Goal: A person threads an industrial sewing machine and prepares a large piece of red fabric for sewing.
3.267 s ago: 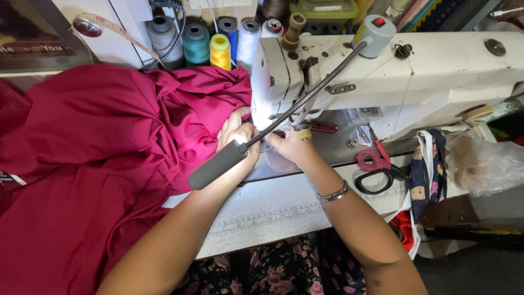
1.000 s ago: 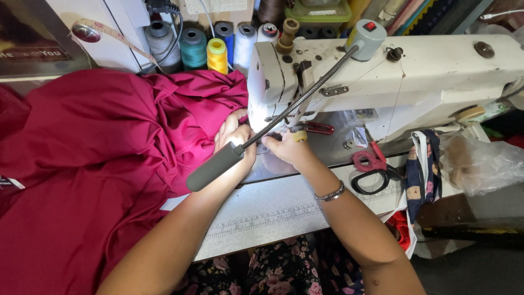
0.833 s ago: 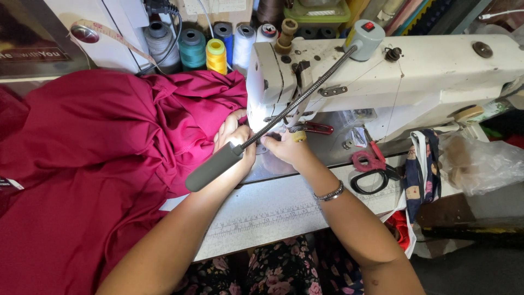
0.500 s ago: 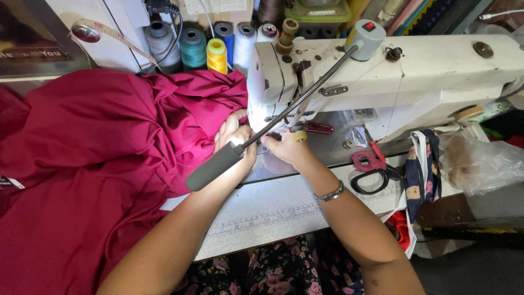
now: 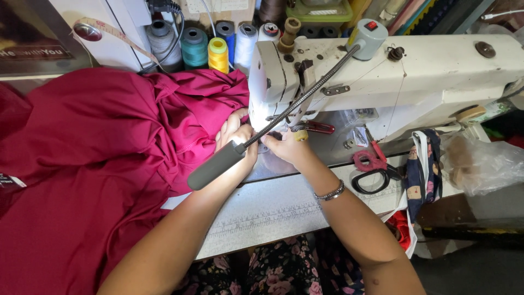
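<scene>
Reaching forward, both my forearms run up from the bottom edge over the pale machine table, a metal bracelet on my right wrist. My left hand lies flat with fingers spread on the crimson fabric, partly hidden under the grey lamp head on its gooseneck; it grips nothing, just presses the cloth down. My right hand sits just beside it, fingers curled narrow at the needle area; can't tell if it pinches cloth, glare hides it. Right of that hand: red-handled scissors and black-handled scissors. Beyond both hands stands the white sewing machine. Fabric piles left of my left hand. Farthest back, thread cones in a row.
</scene>
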